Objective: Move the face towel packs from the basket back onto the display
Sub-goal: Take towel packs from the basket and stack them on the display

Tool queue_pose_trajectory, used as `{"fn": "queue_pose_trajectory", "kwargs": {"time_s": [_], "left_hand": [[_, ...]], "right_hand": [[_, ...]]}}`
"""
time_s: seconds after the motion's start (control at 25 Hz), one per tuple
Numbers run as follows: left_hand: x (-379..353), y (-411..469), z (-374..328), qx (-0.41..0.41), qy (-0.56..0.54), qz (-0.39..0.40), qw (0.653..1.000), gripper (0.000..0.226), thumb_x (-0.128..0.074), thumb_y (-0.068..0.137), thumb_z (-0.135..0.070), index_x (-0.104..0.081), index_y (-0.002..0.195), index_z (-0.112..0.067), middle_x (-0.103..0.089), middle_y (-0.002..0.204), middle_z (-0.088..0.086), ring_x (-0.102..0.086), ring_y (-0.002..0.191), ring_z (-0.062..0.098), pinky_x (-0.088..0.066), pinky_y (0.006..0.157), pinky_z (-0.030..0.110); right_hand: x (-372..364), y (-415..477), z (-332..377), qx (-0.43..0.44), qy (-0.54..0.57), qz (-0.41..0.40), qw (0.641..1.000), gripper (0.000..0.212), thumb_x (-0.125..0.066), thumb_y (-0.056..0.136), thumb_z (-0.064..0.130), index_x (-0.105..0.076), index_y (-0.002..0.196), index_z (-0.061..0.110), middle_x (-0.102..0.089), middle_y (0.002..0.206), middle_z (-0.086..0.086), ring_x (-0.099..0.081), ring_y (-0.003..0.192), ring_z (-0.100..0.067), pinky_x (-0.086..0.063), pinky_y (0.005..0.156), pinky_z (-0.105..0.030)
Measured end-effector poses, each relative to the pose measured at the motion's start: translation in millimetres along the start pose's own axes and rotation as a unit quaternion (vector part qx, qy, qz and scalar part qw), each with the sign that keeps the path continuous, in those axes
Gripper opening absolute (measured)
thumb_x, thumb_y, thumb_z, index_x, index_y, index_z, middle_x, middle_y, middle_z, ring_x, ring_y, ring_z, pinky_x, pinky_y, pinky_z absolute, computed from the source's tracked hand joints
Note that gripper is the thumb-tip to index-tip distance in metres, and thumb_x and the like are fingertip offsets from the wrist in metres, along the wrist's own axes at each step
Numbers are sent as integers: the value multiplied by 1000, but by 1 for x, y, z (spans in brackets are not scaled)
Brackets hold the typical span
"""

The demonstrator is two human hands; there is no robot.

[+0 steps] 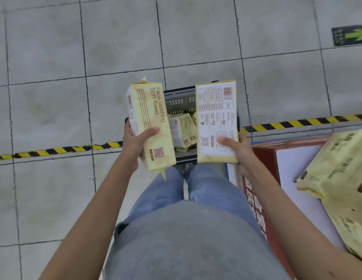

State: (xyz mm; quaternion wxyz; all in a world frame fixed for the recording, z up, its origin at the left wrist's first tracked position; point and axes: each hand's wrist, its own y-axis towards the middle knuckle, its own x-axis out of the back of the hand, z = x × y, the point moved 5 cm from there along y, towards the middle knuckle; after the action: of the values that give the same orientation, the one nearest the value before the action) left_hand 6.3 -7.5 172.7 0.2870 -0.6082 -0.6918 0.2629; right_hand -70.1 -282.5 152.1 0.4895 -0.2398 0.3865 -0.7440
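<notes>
My left hand [135, 144] grips a pale yellow face towel pack [149, 118] printed "Face-washing Soft Towel", held upright above the left side of the basket. My right hand [239, 150] grips a second face towel pack [215, 116], its white back label and barcode facing me, above the basket's right side. Between the two packs shows the dark grey basket [179, 101] on the floor, with more yellow packs [183, 130] lying inside. The display [297, 174], a white-topped stand with red sides, is at my right and carries yellow packs [338, 168].
Grey tiled floor all around, crossed by a yellow-and-black hazard stripe [54, 150] running left to right behind the basket. A green arrow floor sticker [350, 36] lies at the far right. My legs in blue jeans [196, 188] stand just before the basket.
</notes>
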Motion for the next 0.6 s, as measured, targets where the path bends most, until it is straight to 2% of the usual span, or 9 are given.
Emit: {"fn": "queue_pose_trajectory", "kwargs": {"time_s": [0.08,0.2,0.4,0.6], "left_hand": [[4,-14,4,-6,-15,11,1000,60,-72,76,-9,-42,126,-22,-62,123,2,-63,102,22,-55,78,40],[15,-25,8,-12,-31,25,999,62,-70,78,-9,-42,132,-20,-62,124,3,-65,98,20,-55,72,38],[47,-30,11,-22,3,74,997,57,-69,79,-11,-43,129,-20,-64,119,2,-66,88,18,-56,57,31],[70,-36,17,5,71,147,987,56,-71,77,-15,-44,125,-25,-65,116,0,-65,88,19,-52,56,32]], "right_hand": [[0,-21,-6,10,14,1,1000,55,-75,72,5,-51,122,8,-67,113,-11,-68,91,-24,-57,77,-40],[-2,-49,-18,31,31,-23,999,37,-73,73,2,-55,102,16,-67,106,-9,-67,90,-25,-55,79,-42],[-22,-80,-53,56,101,-66,991,49,-71,74,3,-51,118,7,-68,103,-8,-68,86,-21,-57,73,-36],[-43,-117,-113,68,202,-135,968,52,-73,73,6,-53,121,7,-69,108,-9,-70,87,-21,-59,71,-36]]}}
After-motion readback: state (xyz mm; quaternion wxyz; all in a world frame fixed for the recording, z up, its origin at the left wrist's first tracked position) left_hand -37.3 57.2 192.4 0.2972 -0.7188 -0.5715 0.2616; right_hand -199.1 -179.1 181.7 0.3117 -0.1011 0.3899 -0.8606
